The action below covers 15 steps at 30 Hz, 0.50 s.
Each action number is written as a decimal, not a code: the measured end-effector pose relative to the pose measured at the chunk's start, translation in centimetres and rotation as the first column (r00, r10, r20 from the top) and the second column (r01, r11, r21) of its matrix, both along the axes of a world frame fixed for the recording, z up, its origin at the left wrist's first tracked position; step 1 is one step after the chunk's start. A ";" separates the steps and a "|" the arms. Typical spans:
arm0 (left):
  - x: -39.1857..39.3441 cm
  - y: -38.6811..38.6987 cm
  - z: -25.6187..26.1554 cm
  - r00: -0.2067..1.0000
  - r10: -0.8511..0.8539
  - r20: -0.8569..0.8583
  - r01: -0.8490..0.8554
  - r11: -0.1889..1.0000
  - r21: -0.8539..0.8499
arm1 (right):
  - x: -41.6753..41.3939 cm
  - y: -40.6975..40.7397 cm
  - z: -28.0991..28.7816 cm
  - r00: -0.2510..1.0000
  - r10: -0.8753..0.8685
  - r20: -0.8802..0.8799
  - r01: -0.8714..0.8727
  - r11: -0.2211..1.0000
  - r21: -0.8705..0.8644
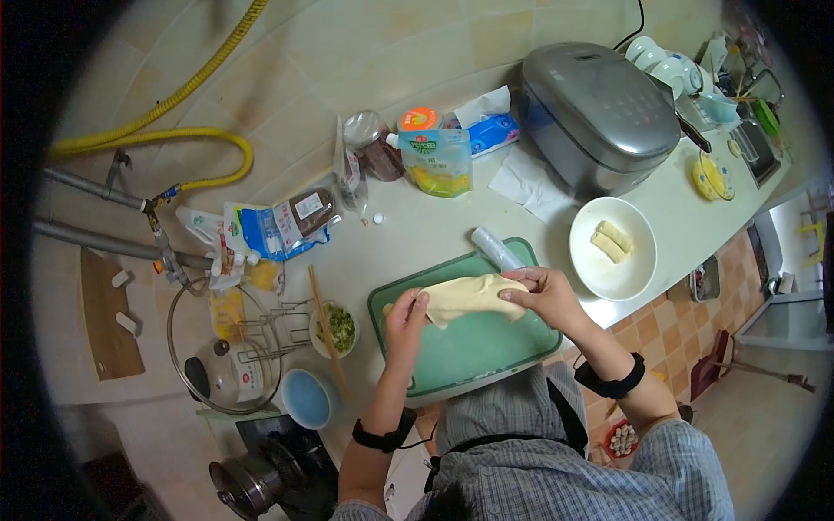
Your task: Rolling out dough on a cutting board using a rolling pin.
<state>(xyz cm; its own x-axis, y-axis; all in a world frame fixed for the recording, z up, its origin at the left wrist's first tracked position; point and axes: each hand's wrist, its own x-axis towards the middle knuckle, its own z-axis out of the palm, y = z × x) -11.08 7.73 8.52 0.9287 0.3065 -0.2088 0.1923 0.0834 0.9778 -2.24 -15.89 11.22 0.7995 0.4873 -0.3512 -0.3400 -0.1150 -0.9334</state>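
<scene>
A flat, elongated sheet of pale dough [474, 297] hangs between both hands above a green cutting board [482, 355]. My left hand [405, 316] pinches its left end between thumb and fingers. At the other end my right hand [544, 296] grips the dough with the thumb on top. Behind the right hand lies a roll of clear plastic wrap [496, 249] across the board's far edge. To the right, a white bowl [642, 277] holds folded pieces of dough [611, 241]. Left of the board stands a small bowl of chopped greens [339, 329] with wooden chopsticks [324, 319] across it.
A grey rice cooker [599, 117] stands at the back right, near a paper towel [531, 185]. Pouches [436, 163] and a lidded jar [374, 146] line the wall. At left are a blue bowl [307, 398], a glass lid [225, 345] and a gas stove [287, 469].
</scene>
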 end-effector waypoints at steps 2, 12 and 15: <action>0.1 -0.7 1.6 0.982 -0.014 -0.190 -0.037 0.964 -0.262 | -0.1 -0.2 -0.3 0.995 0.058 0.081 -0.062 0.997 0.054; -1.2 -0.6 -1.1 0.795 -0.554 -0.247 0.540 0.832 -0.125 | -0.7 -0.3 4.2 0.844 0.443 0.302 -0.387 0.893 -0.231; -0.8 -0.4 -0.5 0.920 -0.354 -0.170 0.349 0.935 -0.054 | 0.1 -1.0 3.2 0.852 0.436 0.289 -0.318 0.870 -0.377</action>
<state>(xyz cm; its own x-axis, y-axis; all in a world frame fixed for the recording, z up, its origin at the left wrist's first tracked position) -11.93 7.35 8.01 0.9243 -0.0396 -0.3795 0.3798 0.0007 0.9251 -2.13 -16.90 14.37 0.6726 0.6920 -0.2621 0.1345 -0.4626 -0.8763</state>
